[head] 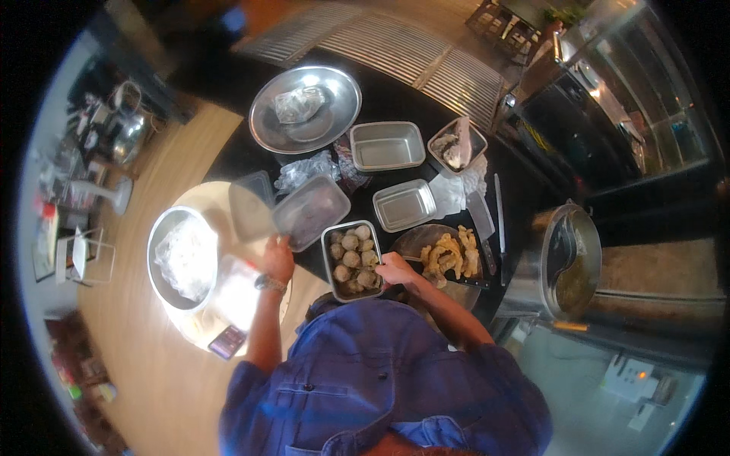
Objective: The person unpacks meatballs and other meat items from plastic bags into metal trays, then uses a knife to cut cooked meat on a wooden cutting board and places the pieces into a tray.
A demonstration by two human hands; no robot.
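My right hand (397, 269) grips the right rim of a rectangular metal container (326, 251) filled with several brown meatballs (351, 259). To its left, my left hand (278, 262) holds the near left edge of a translucent plastic lid (312, 212). A second clear lid (251, 205) lies just beyond that hand, on the pale round board (199, 196). Right of the meatballs, golden fried pieces (450, 253) rest on a round cutting board (408, 242). A shallow metal container (405, 206) sits beyond my right hand.
A metal bowl with a plastic bag (185, 259) and a phone (227, 342) are at left. Farther back stand a wide metal basin (305, 137), a deeper metal container (388, 146) and a meat container (456, 145). Knives (482, 219) and a divided pot (570, 262) are at right.
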